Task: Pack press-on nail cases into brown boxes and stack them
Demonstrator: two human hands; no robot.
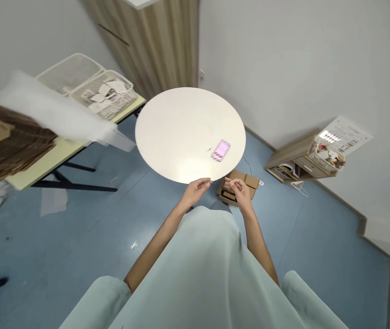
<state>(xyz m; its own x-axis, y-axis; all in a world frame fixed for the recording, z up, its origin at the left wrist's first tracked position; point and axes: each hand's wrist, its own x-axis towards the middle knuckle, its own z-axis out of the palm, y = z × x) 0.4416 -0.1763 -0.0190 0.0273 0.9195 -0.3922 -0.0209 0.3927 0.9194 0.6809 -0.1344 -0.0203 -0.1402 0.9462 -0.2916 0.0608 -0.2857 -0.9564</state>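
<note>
My left hand (197, 191) is just off the near edge of the round white table (177, 123). Its fingers point right, thumb drawn in close to the fingertips. My right hand (241, 192) faces it across a small gap, thumb and forefinger pinched together and the other fingers curled. Whatever either pinch may hold is too small to make out. On the tabletop lies a phone (221, 151), blurred into pink blocks, with a tiny thin item (209, 150) to its left.
Below my right hand, an open cardboard box (246, 177) sits on the blue floor. Left, a yellow-green table (27, 175) bears stacked brown cardboard (20, 146), white wrapping sheet (54, 109) and a lidded plastic bin (126, 84). A small wooden shelf (292, 153) stands by the right wall.
</note>
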